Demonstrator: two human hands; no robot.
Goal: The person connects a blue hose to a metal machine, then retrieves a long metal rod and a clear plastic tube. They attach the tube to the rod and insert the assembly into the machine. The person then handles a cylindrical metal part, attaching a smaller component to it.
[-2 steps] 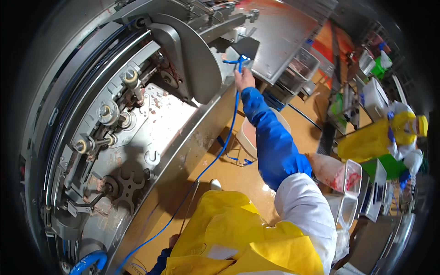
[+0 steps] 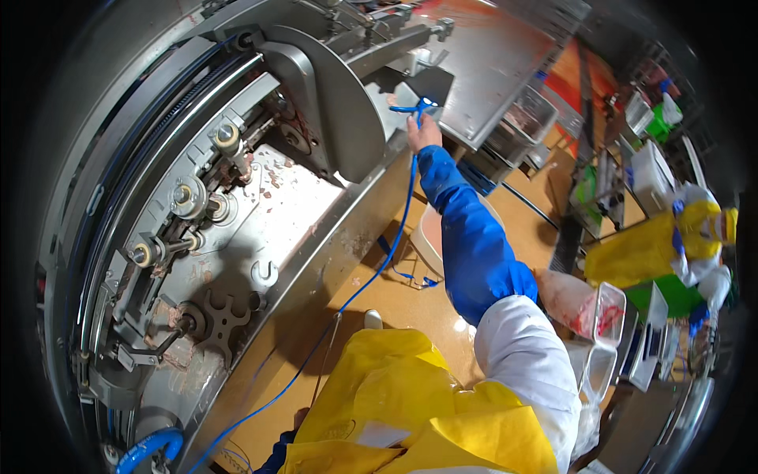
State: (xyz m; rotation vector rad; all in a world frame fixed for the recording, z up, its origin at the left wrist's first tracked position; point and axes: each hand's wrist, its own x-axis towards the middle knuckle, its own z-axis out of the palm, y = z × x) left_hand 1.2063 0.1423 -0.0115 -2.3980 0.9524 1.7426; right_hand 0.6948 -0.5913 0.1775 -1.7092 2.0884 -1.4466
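Note:
My right hand [image 2: 425,133], at the end of an outstretched blue sleeve, is closed on a blue hose [image 2: 403,207] near its top end. A blue fitting [image 2: 425,106] sticks out beyond the fingers, beside a rounded metal guard plate [image 2: 335,107]. From the hand, the hose hangs down and curves to the lower left. My left hand [image 2: 301,416] shows only in part beside the yellow apron [image 2: 379,371], its fingers mostly hidden. A thin rod [image 2: 325,357] ends close to it; whether the hand holds the rod I cannot tell.
On the left is an open metal machine [image 2: 183,197] with rollers and meat scraps inside. A metal table [image 2: 482,75] stands ahead. A white tub [image 2: 430,237] sits by my arm. To the right are clear bins [image 2: 608,312] with red bits and another person in a yellow apron [image 2: 628,249].
The whole scene has shifted slightly to the right in the view. My right hand keeps its hold on the hose and has barely moved against the machine.

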